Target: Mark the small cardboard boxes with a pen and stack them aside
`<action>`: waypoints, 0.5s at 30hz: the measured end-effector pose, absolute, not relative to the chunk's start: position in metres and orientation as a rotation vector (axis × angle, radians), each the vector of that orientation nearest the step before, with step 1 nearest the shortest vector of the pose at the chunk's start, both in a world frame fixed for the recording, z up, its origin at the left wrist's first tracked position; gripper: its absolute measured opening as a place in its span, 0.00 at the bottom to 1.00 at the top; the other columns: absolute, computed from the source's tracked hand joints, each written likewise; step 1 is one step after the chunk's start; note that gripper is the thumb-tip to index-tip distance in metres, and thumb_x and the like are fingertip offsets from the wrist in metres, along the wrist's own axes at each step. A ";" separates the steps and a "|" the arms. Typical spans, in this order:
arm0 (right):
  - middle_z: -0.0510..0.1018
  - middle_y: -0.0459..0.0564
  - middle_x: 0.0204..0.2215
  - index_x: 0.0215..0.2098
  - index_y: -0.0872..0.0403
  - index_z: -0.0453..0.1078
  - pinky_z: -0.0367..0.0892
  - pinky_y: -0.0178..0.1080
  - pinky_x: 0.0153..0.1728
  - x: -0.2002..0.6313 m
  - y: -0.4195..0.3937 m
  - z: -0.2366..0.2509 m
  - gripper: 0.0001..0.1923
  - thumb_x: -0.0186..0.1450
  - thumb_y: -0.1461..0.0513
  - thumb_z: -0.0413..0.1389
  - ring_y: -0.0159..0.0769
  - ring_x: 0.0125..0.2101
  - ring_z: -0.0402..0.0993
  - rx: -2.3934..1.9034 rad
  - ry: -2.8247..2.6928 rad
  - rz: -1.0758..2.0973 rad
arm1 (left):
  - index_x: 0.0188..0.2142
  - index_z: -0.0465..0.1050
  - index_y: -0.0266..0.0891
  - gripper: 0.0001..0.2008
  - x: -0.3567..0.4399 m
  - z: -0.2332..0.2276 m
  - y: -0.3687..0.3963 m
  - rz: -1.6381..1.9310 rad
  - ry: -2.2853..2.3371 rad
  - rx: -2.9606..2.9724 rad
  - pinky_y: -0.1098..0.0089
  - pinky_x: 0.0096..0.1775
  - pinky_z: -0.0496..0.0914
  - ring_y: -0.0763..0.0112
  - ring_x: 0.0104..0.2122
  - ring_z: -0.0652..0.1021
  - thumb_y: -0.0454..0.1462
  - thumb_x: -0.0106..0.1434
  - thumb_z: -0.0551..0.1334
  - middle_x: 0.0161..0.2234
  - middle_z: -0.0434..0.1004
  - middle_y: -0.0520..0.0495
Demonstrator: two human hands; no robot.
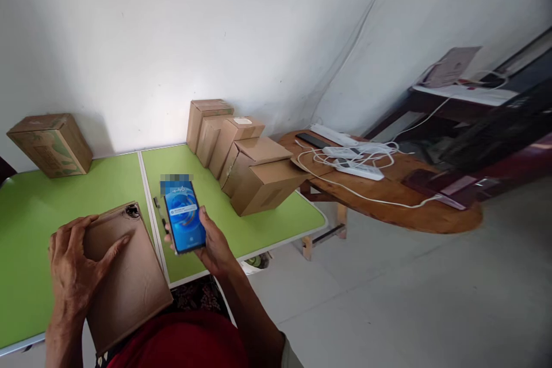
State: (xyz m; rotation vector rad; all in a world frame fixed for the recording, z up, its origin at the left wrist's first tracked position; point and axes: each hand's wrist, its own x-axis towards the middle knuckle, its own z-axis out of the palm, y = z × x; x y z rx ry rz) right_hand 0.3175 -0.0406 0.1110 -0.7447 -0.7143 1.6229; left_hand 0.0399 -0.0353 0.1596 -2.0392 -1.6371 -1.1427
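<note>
Two hands: right (215,247) gripping upright phone (184,215), left (80,264) flat on box (129,282).

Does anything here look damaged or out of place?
Yes: the flat cardboard box under the left hand has a torn, dark hole at its far corner. The row of boxes leans like toppled dominoes.

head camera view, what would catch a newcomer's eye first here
The lit blue phone stands out first, held up in the right hand over the bright green table. Beside it the left hand lies flat on a brown cardboard box at the near edge. Further back a row of cardboard boxes leans across the table, and white cables tangle on a wooden table to the right.
</note>
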 end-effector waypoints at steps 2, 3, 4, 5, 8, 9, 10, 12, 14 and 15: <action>0.87 0.54 0.33 0.49 0.55 0.80 0.83 0.47 0.37 0.332 -0.019 0.091 0.41 0.63 0.28 0.66 0.50 0.35 0.89 -0.950 -0.762 1.417 | 0.55 0.81 0.39 0.41 0.040 0.160 -0.035 -1.145 -1.626 -2.029 0.38 0.59 0.74 0.36 0.53 0.81 0.72 0.68 0.59 0.51 0.83 0.31; 0.86 0.53 0.30 0.46 0.55 0.80 0.82 0.46 0.36 0.338 -0.010 0.081 0.41 0.62 0.27 0.65 0.50 0.33 0.87 -1.066 -0.794 1.316 | 0.55 0.81 0.39 0.41 0.040 0.159 -0.034 -1.143 -1.624 -2.026 0.38 0.59 0.74 0.35 0.53 0.81 0.72 0.69 0.59 0.51 0.83 0.30; 0.84 0.52 0.28 0.42 0.55 0.79 0.80 0.45 0.35 0.344 -0.001 0.072 0.40 0.61 0.27 0.65 0.49 0.32 0.86 -1.171 -0.820 1.231 | 0.55 0.81 0.39 0.41 0.040 0.159 -0.034 -1.139 -1.622 -2.023 0.37 0.58 0.74 0.35 0.53 0.81 0.72 0.69 0.59 0.51 0.83 0.30; 0.83 0.50 0.26 0.39 0.54 0.79 0.79 0.44 0.35 0.349 0.006 0.063 0.39 0.61 0.27 0.64 0.47 0.31 0.84 -1.259 -0.840 1.165 | 0.55 0.81 0.39 0.41 0.040 0.159 -0.034 -1.137 -1.618 -2.021 0.37 0.58 0.74 0.35 0.53 0.81 0.72 0.69 0.58 0.51 0.83 0.30; 0.79 0.47 0.23 0.34 0.53 0.76 0.74 0.41 0.33 0.359 0.017 0.042 0.32 0.65 0.33 0.63 0.44 0.30 0.80 -1.435 -0.882 1.054 | 0.55 0.81 0.39 0.40 0.039 0.157 -0.034 -1.135 -1.600 -2.028 0.39 0.58 0.74 0.36 0.53 0.81 0.71 0.69 0.59 0.51 0.83 0.31; 0.79 0.46 0.23 0.33 0.52 0.75 0.72 0.40 0.33 0.362 0.017 0.038 0.30 0.66 0.35 0.62 0.43 0.30 0.78 -1.491 -0.901 1.022 | 0.55 0.81 0.39 0.40 0.039 0.157 -0.034 -1.134 -1.594 -2.031 0.40 0.57 0.74 0.37 0.53 0.81 0.71 0.69 0.60 0.51 0.83 0.31; 0.78 0.46 0.23 0.32 0.52 0.74 0.71 0.39 0.32 0.364 0.017 0.034 0.27 0.67 0.37 0.61 0.42 0.30 0.77 -1.551 -0.922 0.990 | 0.55 0.81 0.39 0.40 0.038 0.157 -0.034 -1.132 -1.592 -2.033 0.40 0.57 0.74 0.37 0.53 0.81 0.71 0.69 0.60 0.51 0.83 0.31; 0.78 0.47 0.25 0.30 0.51 0.72 0.68 0.38 0.32 0.367 0.016 0.030 0.22 0.70 0.43 0.59 0.42 0.30 0.76 -1.671 -0.974 0.930 | 0.55 0.81 0.39 0.40 0.038 0.157 -0.034 -1.130 -1.595 -2.030 0.41 0.57 0.75 0.37 0.53 0.81 0.71 0.69 0.61 0.51 0.83 0.31; 0.80 0.48 0.27 0.30 0.51 0.71 0.66 0.38 0.33 0.370 0.015 0.030 0.18 0.72 0.49 0.58 0.42 0.31 0.76 -1.781 -1.040 0.878 | 0.55 0.81 0.38 0.40 0.039 0.157 -0.034 -1.131 -1.597 -2.022 0.42 0.56 0.75 0.37 0.52 0.81 0.71 0.69 0.60 0.51 0.84 0.32; 0.81 0.50 0.29 0.31 0.51 0.72 0.65 0.38 0.33 0.370 0.014 0.031 0.16 0.73 0.51 0.57 0.42 0.32 0.77 -1.832 -1.077 0.852 | 0.55 0.81 0.38 0.40 0.039 0.157 -0.035 -1.132 -1.593 -2.021 0.42 0.56 0.75 0.37 0.52 0.81 0.71 0.69 0.61 0.51 0.84 0.32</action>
